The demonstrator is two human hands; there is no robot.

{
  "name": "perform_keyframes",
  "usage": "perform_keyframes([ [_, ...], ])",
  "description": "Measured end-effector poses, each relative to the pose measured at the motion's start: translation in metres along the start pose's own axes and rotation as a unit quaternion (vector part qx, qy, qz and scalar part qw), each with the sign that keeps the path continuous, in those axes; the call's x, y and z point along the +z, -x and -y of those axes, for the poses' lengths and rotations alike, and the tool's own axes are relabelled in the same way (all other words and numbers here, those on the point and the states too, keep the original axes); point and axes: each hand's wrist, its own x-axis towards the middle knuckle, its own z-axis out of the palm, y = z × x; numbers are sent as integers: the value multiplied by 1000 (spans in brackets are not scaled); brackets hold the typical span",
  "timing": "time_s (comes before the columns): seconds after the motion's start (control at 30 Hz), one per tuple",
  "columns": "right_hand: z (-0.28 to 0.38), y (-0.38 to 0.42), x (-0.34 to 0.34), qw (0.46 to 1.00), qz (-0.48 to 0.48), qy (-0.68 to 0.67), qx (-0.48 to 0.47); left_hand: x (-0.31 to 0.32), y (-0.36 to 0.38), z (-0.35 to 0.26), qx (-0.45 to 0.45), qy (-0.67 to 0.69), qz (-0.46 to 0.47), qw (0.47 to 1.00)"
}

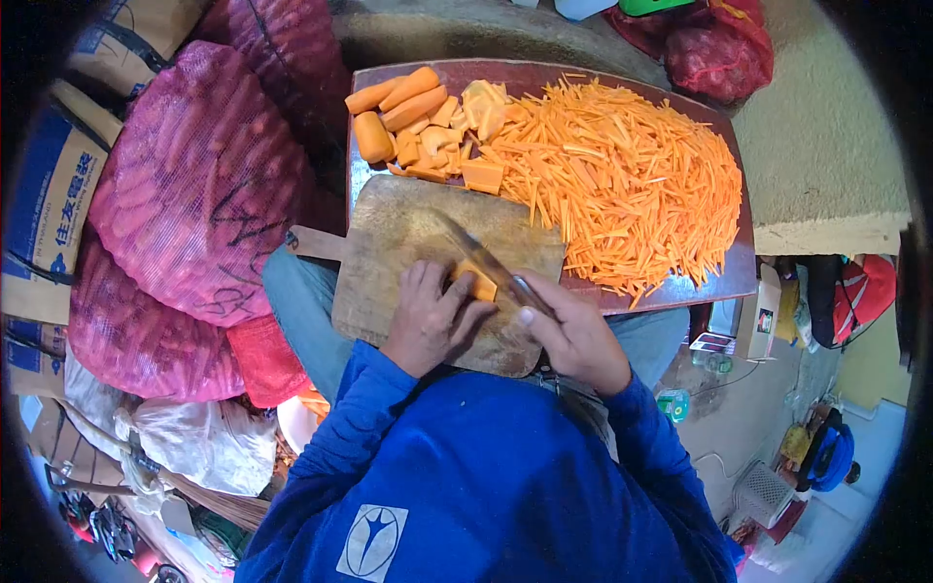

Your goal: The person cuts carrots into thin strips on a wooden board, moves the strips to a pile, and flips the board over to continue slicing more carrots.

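Observation:
My right hand (578, 335) is closed round the handle of a knife (476, 248), its blade slanting up and left over a worn wooden cutting board (389, 219). Under the fingers of my left hand (432, 316) a piece of carrot (478, 282) is held down on the board, close beside the blade. Part of that piece is hidden by the fingers. Beyond the board, a big heap of carrot sticks (632, 185) spreads over the right of a dark red table (734, 146). Whole peeled carrots (413, 107) and cut carrot chunks (423, 146) lie at the table's back left.
Large pink mesh sacks (194, 185) stack up at the left, beside cardboard boxes (49, 214). White plastic bags (209, 437) lie below them. Another red mesh bag (719, 58) sits behind the table's right corner. A grey basket (763, 494) stands on the floor at right.

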Motion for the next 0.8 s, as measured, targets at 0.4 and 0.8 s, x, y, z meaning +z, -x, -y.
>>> perform_keyframes([
  [0.4,6,30,-6,999,-13,18,35,3,0,-3,-30,-22,10,999],
  [0.8,21,33,-8,993,62,86,54,3,2,3,14,-29,12,999],
])
